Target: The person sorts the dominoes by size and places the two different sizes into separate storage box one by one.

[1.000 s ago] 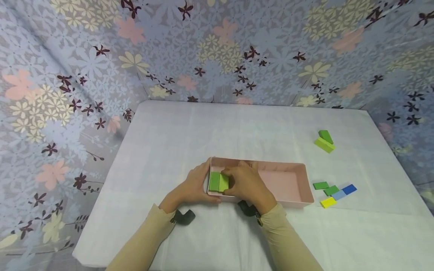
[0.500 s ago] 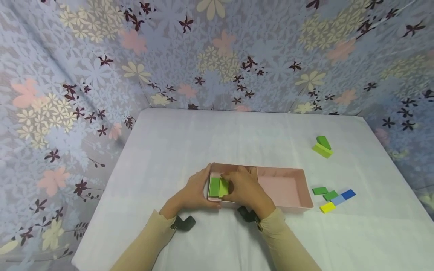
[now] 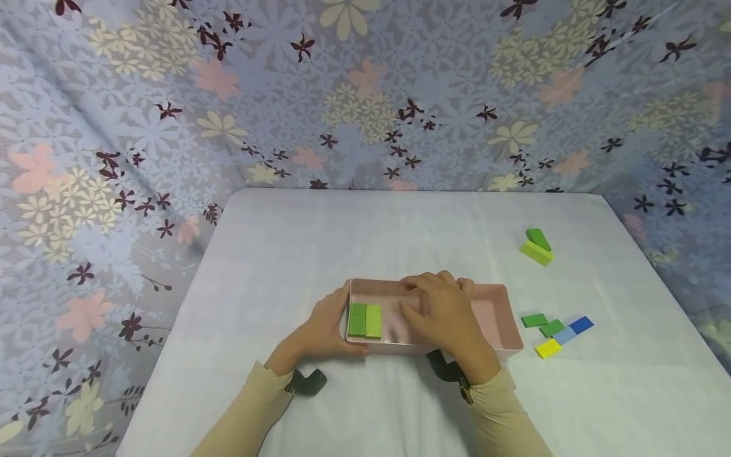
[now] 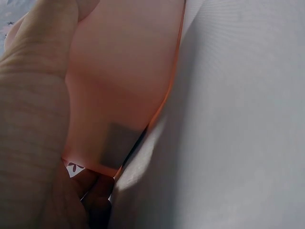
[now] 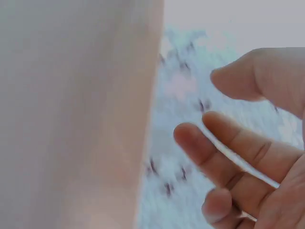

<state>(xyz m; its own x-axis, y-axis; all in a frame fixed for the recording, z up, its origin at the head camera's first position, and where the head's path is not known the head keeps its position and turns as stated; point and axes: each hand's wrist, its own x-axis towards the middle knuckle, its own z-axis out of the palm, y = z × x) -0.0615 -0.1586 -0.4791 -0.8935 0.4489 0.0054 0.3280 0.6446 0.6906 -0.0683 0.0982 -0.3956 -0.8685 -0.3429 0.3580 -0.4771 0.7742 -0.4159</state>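
Pink plastic forms a long box (image 3: 394, 350) on the tabletop (image 3: 285, 254), with a green block (image 3: 357, 320) and a yellow-green block (image 3: 374, 322) side by side at its left end. The left hand (image 3: 327, 327) grips that end, thumb along the near wall. The right hand (image 3: 445, 308) hangs over the middle of the box, thumb and fingers apart, holding nothing. Setting blocks in a row seems to be the step in hand, this pair apparently placed. Another piece would call for a reach rightward past the box, to the small tiles (image 3: 564, 336) or the two blocks (image 3: 537, 253) farther back, while the left hand steadies the box.
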